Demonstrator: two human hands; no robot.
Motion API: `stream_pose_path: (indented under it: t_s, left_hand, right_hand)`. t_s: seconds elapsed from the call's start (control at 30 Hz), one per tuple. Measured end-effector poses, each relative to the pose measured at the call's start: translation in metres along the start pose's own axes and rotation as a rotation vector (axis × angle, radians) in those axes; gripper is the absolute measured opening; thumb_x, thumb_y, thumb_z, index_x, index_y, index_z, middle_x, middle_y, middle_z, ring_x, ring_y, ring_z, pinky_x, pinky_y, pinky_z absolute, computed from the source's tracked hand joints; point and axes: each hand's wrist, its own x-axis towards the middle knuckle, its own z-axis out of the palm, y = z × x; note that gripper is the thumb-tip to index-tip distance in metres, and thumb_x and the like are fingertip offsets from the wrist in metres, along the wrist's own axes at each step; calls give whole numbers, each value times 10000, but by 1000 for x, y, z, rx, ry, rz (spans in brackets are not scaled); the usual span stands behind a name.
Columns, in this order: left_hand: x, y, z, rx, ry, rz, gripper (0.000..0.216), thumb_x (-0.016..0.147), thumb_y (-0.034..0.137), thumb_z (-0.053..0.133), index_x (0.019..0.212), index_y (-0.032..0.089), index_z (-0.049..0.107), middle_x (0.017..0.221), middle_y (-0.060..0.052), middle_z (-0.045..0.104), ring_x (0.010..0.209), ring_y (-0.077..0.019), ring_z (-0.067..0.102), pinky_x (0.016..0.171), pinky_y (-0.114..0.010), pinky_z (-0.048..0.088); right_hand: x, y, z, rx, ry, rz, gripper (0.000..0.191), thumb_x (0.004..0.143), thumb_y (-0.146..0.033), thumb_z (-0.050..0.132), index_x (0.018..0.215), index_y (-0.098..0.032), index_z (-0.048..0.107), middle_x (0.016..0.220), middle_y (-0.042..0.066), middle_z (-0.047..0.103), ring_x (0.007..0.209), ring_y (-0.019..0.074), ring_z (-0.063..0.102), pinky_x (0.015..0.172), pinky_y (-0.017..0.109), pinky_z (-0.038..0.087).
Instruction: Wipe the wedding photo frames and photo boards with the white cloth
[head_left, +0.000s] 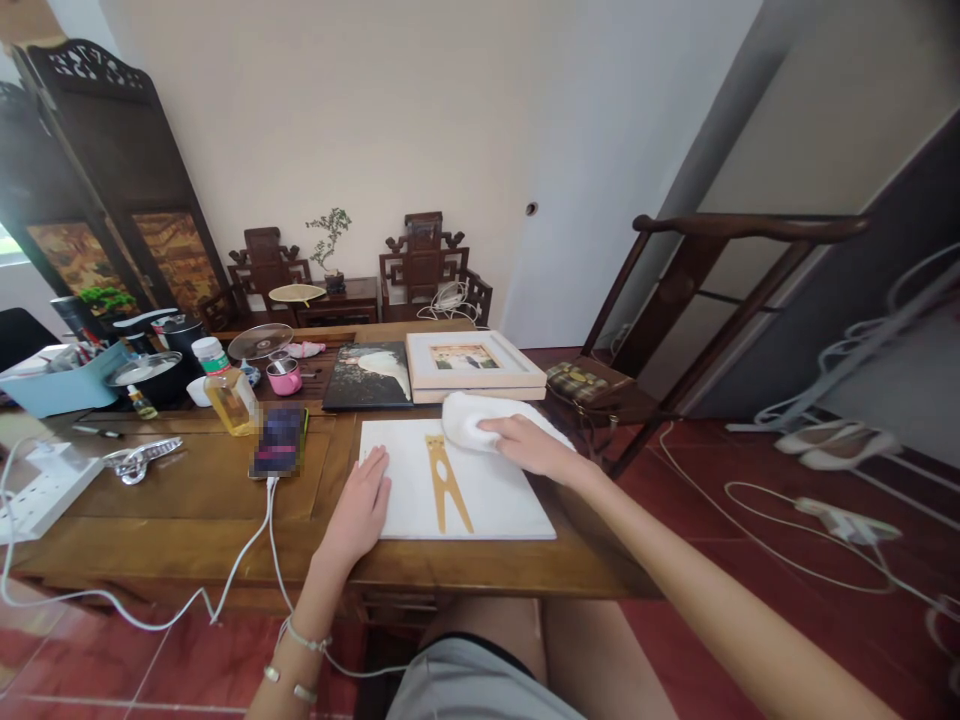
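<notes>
A flat white panel with a tan, long-legged animal figure on it lies near the table's front edge. My left hand rests flat on the panel's left edge, fingers stretched out. At the panel's upper right, my right hand grips a bunched white cloth pressed onto the surface. Part of the cloth spreads to the right, behind the hand. Just beyond lie a dark photo panel and a light-framed picture, which is stacked on another frame.
On the wooden table to the left are a phone on a white cable, a bottle, a pink cup, a metal tool and a power strip. A wooden chair stands right.
</notes>
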Motion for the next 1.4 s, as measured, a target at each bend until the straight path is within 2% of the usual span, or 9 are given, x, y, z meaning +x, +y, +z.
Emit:
stream_pose_path:
  t_s: [0.1, 0.33, 0.47, 0.7, 0.83, 0.97, 1.13, 1.27, 1.4]
  left_hand:
    - [0, 0, 0, 11, 6, 3, 423, 944, 273, 329, 1319, 133, 466, 1432, -131, 423, 1368, -217, 329, 1139, -446, 254]
    - [-1, 1, 0, 30, -6, 4, 421, 944, 266, 325, 1318, 137, 468, 1433, -125, 423, 1372, -215, 320, 1144, -447, 239]
    - [-1, 1, 0, 30, -9, 5, 422, 945, 265, 323, 1320, 136, 465, 1431, -126, 425, 1372, -216, 319, 1146, -448, 235]
    - [-1, -3, 1, 35, -13, 16, 426, 945, 269, 318, 1326, 139, 457, 1437, -125, 417, 1375, -214, 313, 1149, -452, 228]
    - [0, -3, 2, 24, 4, 28, 419, 946, 274, 319, 1321, 155, 465, 1430, -121, 428, 1369, -216, 326, 1146, -456, 236]
    - [0, -4, 2, 25, -3, 27, 423, 947, 270, 312, 1323, 147, 462, 1433, -123, 424, 1370, -220, 324, 1145, -465, 236]
    - [0, -4, 2, 24, -3, 28, 419, 944, 268, 319, 1321, 157, 465, 1434, -117, 424, 1372, -219, 319, 1145, -467, 230]
    - [-1, -1, 1, 25, -10, 14, 421, 944, 271, 324, 1319, 141, 466, 1434, -128, 420, 1372, -222, 320, 1144, -464, 231]
    - [-1, 1, -1, 22, -10, 11, 421, 944, 275, 324, 1319, 148, 467, 1434, -124, 422, 1369, -229, 325, 1142, -466, 234]
  right_hand:
    - [-41, -6, 2, -15, -23, -15, 475, 659, -81, 351, 995, -182, 672, 974, 82, 692, 985, 272, 603, 865, 367, 435]
    - [-123, -43, -15, 105, -193, -48, 509, 616, -88, 389, 1017, -224, 672, 1163, 80, 634, 1162, 273, 526, 936, 376, 429]
    - [-106, -33, -16, 113, -192, -33, 479, 643, -103, 388, 1013, -204, 674, 1118, 80, 655, 1105, 269, 557, 932, 374, 430]
    - [-11, 13, 0, 154, -29, 27, 419, 662, -118, 396, 952, -154, 696, 1018, 85, 692, 998, 277, 595, 888, 348, 430]
    - [14, 22, 3, 160, 32, 45, 454, 683, -118, 390, 1040, -142, 671, 1106, 89, 668, 1059, 279, 570, 906, 341, 416]
    - [-4, 19, 10, 147, 41, 24, 425, 668, -109, 382, 962, -167, 683, 1032, 78, 685, 1084, 288, 564, 944, 381, 400]
    - [-71, 2, 17, 128, 18, 27, 465, 648, -126, 395, 1018, -211, 664, 1133, 69, 652, 1247, 296, 454, 1011, 438, 369]
    - [-119, -22, 9, 144, -123, 19, 508, 634, -121, 405, 1063, -225, 655, 1220, 68, 611, 1285, 292, 413, 1021, 438, 370]
    - [-126, -32, -2, 156, -177, -23, 484, 619, -107, 400, 1000, -234, 670, 1172, 62, 635, 1249, 284, 452, 999, 416, 389]
